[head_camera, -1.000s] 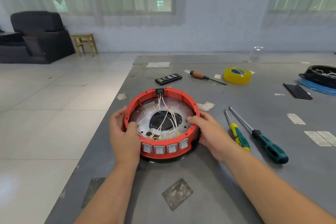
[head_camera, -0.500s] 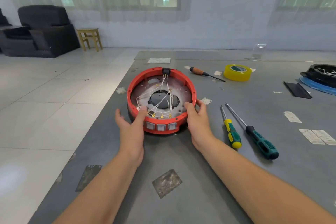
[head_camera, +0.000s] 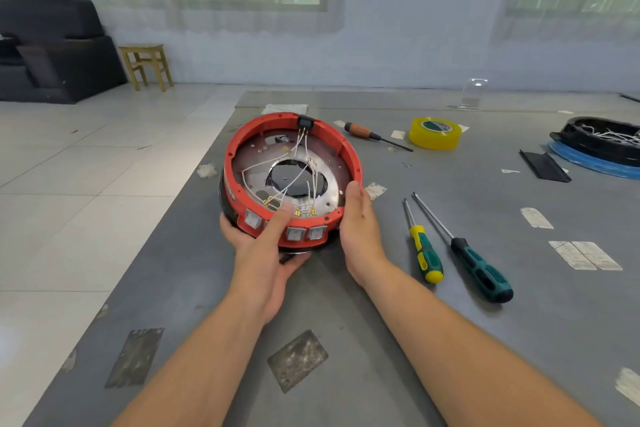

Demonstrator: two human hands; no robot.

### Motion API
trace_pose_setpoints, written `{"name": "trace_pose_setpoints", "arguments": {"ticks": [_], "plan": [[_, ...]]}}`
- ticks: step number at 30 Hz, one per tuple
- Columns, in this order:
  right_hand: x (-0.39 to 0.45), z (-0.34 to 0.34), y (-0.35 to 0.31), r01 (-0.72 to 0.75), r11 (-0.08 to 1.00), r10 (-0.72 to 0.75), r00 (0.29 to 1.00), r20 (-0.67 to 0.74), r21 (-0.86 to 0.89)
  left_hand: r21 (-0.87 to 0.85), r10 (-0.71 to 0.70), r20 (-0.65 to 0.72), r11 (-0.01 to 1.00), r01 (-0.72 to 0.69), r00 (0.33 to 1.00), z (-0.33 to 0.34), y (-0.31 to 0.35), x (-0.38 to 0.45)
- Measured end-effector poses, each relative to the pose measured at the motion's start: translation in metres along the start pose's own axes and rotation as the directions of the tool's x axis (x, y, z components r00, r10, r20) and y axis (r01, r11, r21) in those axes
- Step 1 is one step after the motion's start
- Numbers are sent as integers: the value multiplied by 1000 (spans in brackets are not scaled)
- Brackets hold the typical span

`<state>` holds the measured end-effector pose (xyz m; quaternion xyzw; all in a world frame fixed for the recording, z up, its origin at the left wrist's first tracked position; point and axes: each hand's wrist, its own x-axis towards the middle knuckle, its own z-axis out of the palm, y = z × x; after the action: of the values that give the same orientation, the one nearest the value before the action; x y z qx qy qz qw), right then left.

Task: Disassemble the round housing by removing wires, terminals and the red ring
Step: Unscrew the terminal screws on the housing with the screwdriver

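The round housing (head_camera: 239, 215) is tilted up toward me above the grey table (head_camera: 381, 340). Its red ring (head_camera: 349, 156) runs around the rim, with several square switches on the near side. Thin white wires (head_camera: 294, 180) with brass terminals (head_camera: 306, 211) cross the metal plate inside. My left hand (head_camera: 266, 253) cups the near underside, thumb resting over the rim by the terminals. My right hand (head_camera: 360, 222) presses the ring's right side.
Two green-handled screwdrivers (head_camera: 424, 253) (head_camera: 481, 270) lie right of my right hand. A wooden-handled screwdriver (head_camera: 367, 132), a yellow tape roll (head_camera: 434, 133), a black strip (head_camera: 543, 166) and a second housing on a blue base (head_camera: 602, 146) sit farther back. The table's left edge is close.
The housing has come up off the table and tipped toward me. My left hand slid under its near edge, thumb over the rim; my right hand stayed on the right side.
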<state>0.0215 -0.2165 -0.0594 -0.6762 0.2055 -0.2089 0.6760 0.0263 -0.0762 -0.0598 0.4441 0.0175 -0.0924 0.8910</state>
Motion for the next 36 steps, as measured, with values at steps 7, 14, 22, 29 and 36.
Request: {"name": "trace_pose_setpoints", "arguments": {"ticks": [7, 14, 22, 29, 36], "plan": [[-3, -15, -18, 80, 947, -28, 986, 167, -311, -107, -5, 5, 994, 6, 1000, -17, 2, 6], [7, -91, -53, 218, 342, -179, 970, 164, -914, -83, 28, 20, 996, -26, 999, -14, 1, 4], [-10, -111, -36, 164, 48, 50, 985, 166, -985, 29, 83, 34, 996, -84, 996, -1, 3, -8], [-4, -114, -36, 144, 140, -11, 989, 144, -980, 35, 113, 79, 993, -116, 990, -4, -1, -12], [19, -158, -54, 54, 289, -150, 989, 10, -956, 36, 111, 94, 993, -115, 989, -6, -2, -9]]}}
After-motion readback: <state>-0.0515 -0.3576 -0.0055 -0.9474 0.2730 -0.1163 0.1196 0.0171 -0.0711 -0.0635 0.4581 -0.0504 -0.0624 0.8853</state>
